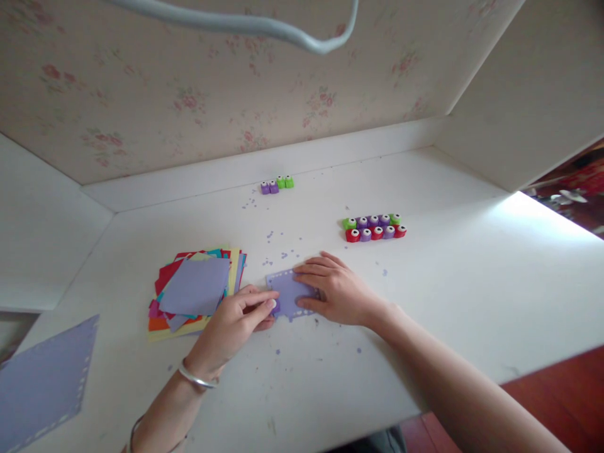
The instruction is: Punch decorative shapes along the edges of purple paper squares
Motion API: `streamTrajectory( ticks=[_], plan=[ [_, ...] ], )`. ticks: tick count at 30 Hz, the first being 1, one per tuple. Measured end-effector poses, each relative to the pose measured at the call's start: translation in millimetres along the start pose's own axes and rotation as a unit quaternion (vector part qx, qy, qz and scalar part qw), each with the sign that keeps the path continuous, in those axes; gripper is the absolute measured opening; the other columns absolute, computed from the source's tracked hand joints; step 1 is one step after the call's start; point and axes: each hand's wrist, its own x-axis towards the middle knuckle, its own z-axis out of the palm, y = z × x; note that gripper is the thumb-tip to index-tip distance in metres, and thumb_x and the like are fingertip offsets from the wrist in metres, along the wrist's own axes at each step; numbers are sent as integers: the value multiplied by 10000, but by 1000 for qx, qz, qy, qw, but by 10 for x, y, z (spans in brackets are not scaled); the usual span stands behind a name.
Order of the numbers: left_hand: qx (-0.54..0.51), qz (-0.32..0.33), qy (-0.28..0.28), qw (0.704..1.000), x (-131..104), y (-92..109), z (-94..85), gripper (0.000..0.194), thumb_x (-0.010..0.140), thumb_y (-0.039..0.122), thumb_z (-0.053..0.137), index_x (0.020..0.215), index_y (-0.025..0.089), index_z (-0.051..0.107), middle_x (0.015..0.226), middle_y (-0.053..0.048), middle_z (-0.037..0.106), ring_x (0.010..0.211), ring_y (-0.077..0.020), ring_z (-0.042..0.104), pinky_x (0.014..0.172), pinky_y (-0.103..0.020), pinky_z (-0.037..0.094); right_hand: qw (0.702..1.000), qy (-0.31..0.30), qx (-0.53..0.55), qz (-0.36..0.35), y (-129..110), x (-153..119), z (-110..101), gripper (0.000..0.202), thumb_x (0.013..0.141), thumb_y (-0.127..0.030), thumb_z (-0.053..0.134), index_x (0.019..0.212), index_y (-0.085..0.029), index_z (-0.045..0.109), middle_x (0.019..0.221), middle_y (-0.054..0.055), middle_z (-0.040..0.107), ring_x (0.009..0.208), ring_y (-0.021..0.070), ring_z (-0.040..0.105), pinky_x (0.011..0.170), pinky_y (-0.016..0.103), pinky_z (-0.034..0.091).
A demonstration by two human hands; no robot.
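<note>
A lavender paper sheet (289,290) with small holes punched along its edges lies on the white table. My right hand (333,289) rests flat on its right part, fingers stretched out. At the sheet's lower left corner, my left hand (248,311) grips a small purple craft punch (275,307) with a white button, the thumb at the button. The punch sits at the paper's edge; how far the paper reaches into it is hidden. Tiny punched paper bits (284,255) are scattered around the sheet.
Left of my hands is a pile of coloured paper (195,286). Two rows of craft punches (375,228) stand to the right, with a smaller group (277,184) near the wall. A larger lavender sheet (44,384) lies at far left. A white cable (236,22) hangs above.
</note>
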Motion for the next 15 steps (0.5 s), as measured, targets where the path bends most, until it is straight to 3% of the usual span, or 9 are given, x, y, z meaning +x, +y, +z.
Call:
streamTrajectory(
  ticks=[9,15],
  plan=[
    [29,20,40,999,-129,-63,-188,334,818,469,646,1021,222,744,1214,-76,615,879,-191,682,754,-325,614,1000,-3,1,4,-4,3,-17,357,856,-425,647,1159,-237,658,1242,55,652,1188,230,540,1107,467,287],
    [118,63,71,988,-117,-174,-183,488,795,448,676,1222,220,617,1261,-91,597,634,-128,673,605,-283,607,1000,-4,1,-3,-9,3,-31,355,860,-438,638,1154,-239,658,1233,63,656,1187,232,542,1100,472,302]
  ],
)
